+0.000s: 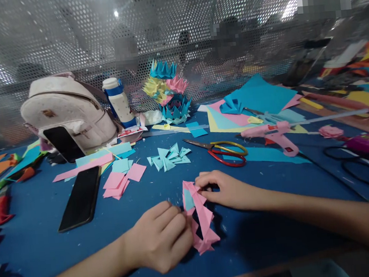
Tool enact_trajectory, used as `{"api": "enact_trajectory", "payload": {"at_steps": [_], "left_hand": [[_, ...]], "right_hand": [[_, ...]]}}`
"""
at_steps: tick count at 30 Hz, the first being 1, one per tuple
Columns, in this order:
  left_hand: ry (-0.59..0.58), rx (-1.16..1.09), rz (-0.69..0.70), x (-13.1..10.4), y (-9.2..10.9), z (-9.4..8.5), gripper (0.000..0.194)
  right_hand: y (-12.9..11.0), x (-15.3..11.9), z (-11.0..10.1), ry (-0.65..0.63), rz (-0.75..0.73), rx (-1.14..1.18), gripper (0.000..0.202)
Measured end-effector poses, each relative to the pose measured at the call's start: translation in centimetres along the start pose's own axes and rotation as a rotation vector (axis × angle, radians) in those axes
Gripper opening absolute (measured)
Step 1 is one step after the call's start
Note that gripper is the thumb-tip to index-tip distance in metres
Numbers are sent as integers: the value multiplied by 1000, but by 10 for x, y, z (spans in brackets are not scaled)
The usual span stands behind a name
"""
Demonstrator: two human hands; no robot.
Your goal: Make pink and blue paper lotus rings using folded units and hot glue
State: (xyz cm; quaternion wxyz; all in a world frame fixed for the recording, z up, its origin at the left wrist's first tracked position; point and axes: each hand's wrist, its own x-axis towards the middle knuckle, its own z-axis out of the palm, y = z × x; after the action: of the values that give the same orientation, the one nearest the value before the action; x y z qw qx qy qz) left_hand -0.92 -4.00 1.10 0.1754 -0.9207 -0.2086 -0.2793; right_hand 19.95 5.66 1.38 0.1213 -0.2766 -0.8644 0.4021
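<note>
Between my hands is a pink folded-paper ring with pointed edges and a light blue piece near its far end. My left hand is closed on the ring's left side, its fingertips partly hidden behind the knuckles. At the far end, my right hand pinches the pink paper between thumb and fingers. Beyond the hands lie several folded light blue paper pieces. Scissors with red and yellow handles rest past my right hand. Small pink paper squares are scattered to the left.
A dark phone lies at left, near a white backpack with another phone leaning on it. A bottle and stacked paper flowers stand at the back. At right are a pink glue gun and coloured sheets.
</note>
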Motion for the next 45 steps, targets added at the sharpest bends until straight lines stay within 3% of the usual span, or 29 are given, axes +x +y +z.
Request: {"api": "enact_trajectory", "payload": {"at_steps": [10,18,25,29,40,45], "left_hand": [[-26,6,-47,3,6,7,38],[-93,-20,-142,-10,17,12,31],[-197,-140,-379,-21,10,4,22],[-327,-250,-410,-32,7,-1,30],[-449,-401,-469,-27,-2,-8,34],[-401,-410,-460,-28,-4,-10,38]], "right_hand": [[0,-4,3,8,-33,-202,13],[-1,-1,7,-24,0,-319,22],[2,1,12,-4,19,-360,25],[3,1,12,5,32,-376,23],[-1,5,17,46,13,-367,30],[-2,9,17,22,-2,-387,32]]}}
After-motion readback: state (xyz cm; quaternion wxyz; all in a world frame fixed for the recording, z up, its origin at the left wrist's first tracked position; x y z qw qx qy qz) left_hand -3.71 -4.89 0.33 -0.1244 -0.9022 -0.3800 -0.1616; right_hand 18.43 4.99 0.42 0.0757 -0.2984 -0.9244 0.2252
